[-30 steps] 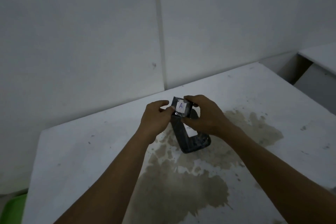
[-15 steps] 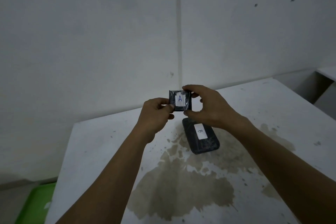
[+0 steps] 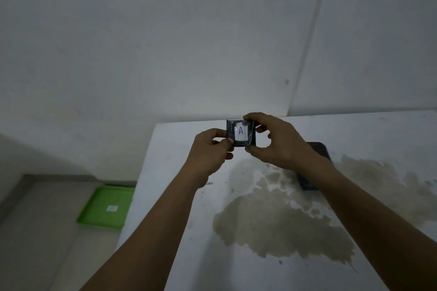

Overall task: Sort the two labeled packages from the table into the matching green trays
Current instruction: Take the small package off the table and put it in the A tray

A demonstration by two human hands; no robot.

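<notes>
Head view | pinching package A [image 3: 240,133] between left hand [image 3: 211,149] and right hand [image 3: 275,142], above white table [image 3: 295,255] | keeping label facing up, carrying toward green tray [image 3: 107,207] on floor, checking its label first

Black package [image 3: 241,133], white label; green tray [image 3: 106,207].

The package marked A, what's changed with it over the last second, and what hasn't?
The package marked A went from low over the table to held up before the wall, label facing the camera. The view swung left, bringing the green tray on the floor into sight. Left hand and right hand keep their grip; the second package stays on the table.
</notes>
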